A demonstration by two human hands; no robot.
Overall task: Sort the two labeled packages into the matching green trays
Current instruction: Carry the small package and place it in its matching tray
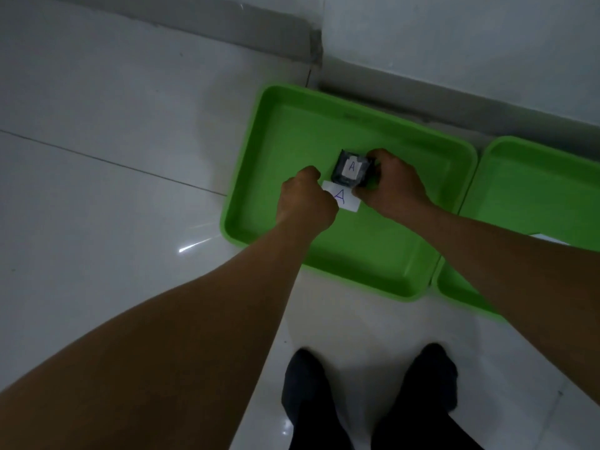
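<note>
Two shallow green plastic trays side by side on pale glossy floor tiles: nearer tray (259, 177) fully in view, second tray (532, 190) cut off at the right edge. Small dark plastic-wrapped package (352, 168) with a white "A" sticker on top, low over or resting on the middle of the nearer tray, just beyond a white paper label (344, 199) marked "A" on the tray floor. Right hand (394, 185) closed around the package's right side, fingers curled over its edge. Left hand (306, 199) curled shut at the label's left end, touching or pinching it; cannot tell which. Second package not in view. Judging by size and crinkled wrap: light, slightly soft, film likely slick, so pinch across opposite sides rather than on the sticker. Letters match, so probably the setting-down step for the first package. Dark-socked feet (367, 394) at the bottom edge.
</note>
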